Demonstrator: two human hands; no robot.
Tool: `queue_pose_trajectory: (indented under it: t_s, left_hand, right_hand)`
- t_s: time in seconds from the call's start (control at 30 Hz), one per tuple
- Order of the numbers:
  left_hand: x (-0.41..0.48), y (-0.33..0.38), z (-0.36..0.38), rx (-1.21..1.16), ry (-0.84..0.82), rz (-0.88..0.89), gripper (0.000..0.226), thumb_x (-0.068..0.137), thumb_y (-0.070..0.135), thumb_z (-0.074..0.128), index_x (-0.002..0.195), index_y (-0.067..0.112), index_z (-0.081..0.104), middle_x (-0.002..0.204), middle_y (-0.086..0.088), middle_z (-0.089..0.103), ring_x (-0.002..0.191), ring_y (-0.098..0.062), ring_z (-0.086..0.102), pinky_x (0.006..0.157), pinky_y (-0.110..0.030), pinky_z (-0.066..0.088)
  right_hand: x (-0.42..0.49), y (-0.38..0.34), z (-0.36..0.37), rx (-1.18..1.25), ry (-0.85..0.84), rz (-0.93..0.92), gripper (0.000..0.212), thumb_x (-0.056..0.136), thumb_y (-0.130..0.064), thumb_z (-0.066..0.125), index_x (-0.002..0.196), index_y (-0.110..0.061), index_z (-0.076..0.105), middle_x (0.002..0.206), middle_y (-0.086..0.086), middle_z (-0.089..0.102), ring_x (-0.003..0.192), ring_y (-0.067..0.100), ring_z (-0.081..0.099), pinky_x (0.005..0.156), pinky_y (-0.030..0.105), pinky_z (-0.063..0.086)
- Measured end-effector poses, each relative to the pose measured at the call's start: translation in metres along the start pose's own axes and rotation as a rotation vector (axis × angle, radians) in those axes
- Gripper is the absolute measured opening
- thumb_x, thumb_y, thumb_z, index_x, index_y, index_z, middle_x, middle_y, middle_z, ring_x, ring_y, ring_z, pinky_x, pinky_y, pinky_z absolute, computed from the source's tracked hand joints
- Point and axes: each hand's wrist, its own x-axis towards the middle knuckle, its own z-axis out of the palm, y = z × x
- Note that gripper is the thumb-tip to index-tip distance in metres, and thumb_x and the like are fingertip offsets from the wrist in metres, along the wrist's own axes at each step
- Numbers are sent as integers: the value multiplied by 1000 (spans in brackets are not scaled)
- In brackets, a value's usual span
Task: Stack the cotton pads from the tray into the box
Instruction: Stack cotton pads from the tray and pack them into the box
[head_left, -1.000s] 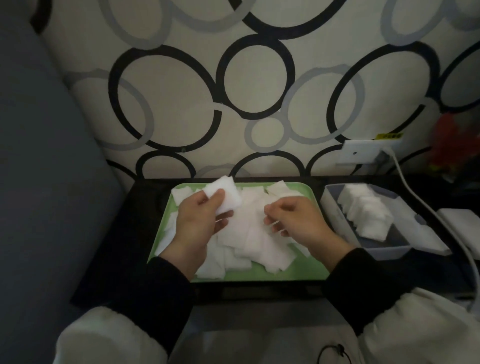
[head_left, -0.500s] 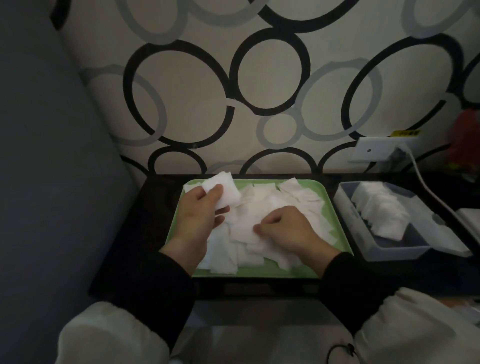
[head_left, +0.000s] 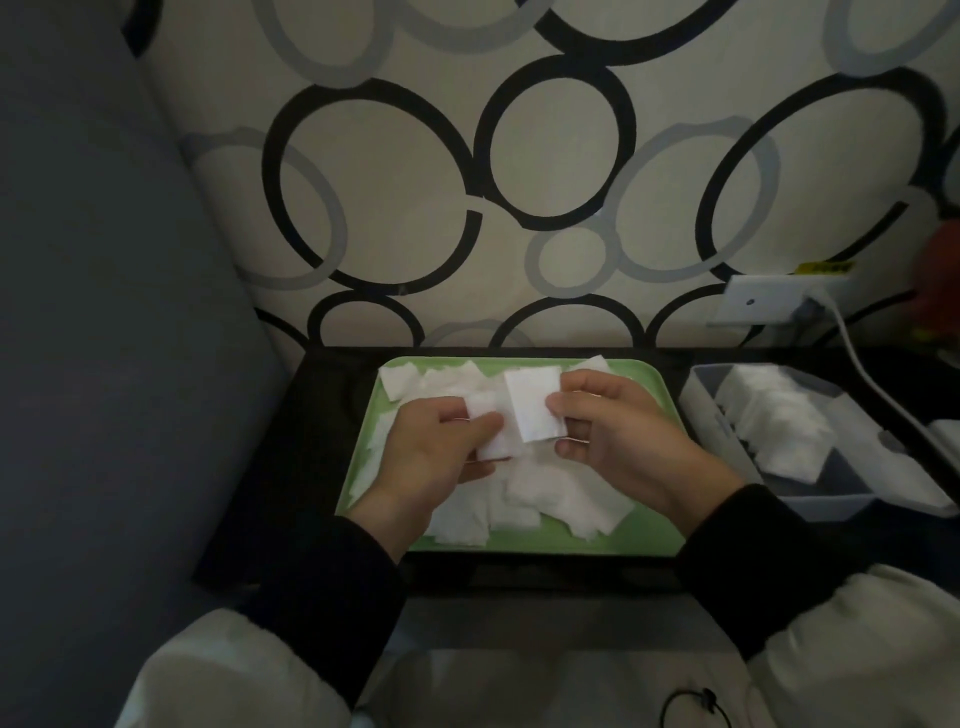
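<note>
A green tray on a dark table holds a loose heap of white square cotton pads. Above the heap, my left hand grips a small stack of pads between thumb and fingers. My right hand pinches a single pad by its right edge, held upright just beside the left hand's stack. To the right stands a grey box with a row of pads stacked inside it.
The dark table meets a wall with a ring pattern at the back. A white socket with a cable sits behind the box. A grey cushion fills the left side. My lap lies below the table's front edge.
My right hand has lifted a pad off the heap and brought it up beside the left hand's stack. The left hand has shifted right and lower. The camera has turned slightly.
</note>
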Motion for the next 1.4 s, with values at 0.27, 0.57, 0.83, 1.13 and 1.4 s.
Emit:
queue_pose_trajectory:
  t_s: [0.27,0.57,0.83,1.13,1.4]
  left_hand:
    - [-3,4,7,-25,-61,33,14,91,17,70,99,9,77,91,-5,78,82,-15,73,77,-31,62]
    - [-2,9,11,-126,-78,-59,29,101,32,54,105,9,73,91,-11,78,84,-24,76,72,-35,60]
    - [3,8,4,-64,103,99,7,93,8,66,95,14,69,85,-3,72,85,-17,70,68,-28,61]
    - [8,5,-2,-28,135,87,11,95,15,63,105,18,68,104,-6,71,95,-24,70,61,-23,55]
    - [6,7,-1,-21,133,108,13,95,13,63,90,25,67,97,-4,71,93,-24,70,60,-23,55]
  right_hand:
    - [-5,2,11,-221,137,-73,27,79,-2,77,103,-10,67,78,10,75,67,21,68,57,29,50]
    - [-8,0,12,-439,205,-161,42,73,-6,84,108,-13,61,78,11,75,63,19,70,55,24,51]
    - [-2,6,-7,-520,278,-61,14,91,-10,68,102,-4,65,79,17,73,58,18,69,59,31,51]
    - [2,31,-14,-965,274,25,33,73,-37,83,87,-15,63,63,0,73,60,7,68,68,26,52]
    - [4,25,-15,-810,246,88,44,69,-15,85,103,-20,58,78,5,72,66,18,69,64,31,55]
